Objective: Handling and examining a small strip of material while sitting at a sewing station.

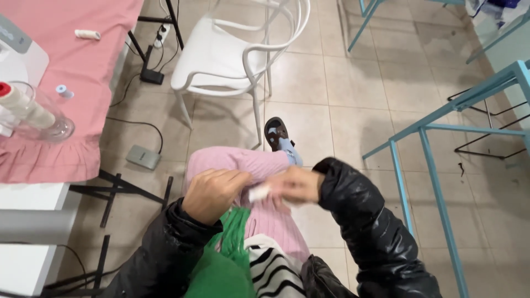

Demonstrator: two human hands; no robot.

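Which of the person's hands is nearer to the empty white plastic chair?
Left. The left hand lies below the white plastic chair, on the pink ribbed fabric; the right hand is farther right, pinching a small white piece.

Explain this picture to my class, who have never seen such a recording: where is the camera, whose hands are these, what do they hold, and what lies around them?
There is one picture, taken by a camera on a person's head, looking down at their own lap. No machine is at work, only two bare hands in black jacket sleeves. The left hand grips pink ribbed cloth lying over the knee. The right hand is blurred; it pinches a small white piece, too blurred to identify. Green cloth and a striped piece lie nearer the body. On the left a table carries a pink cover, a thread cone and a small spool. A white chair stands ahead on the tiled floor, with a blue frame on the right.
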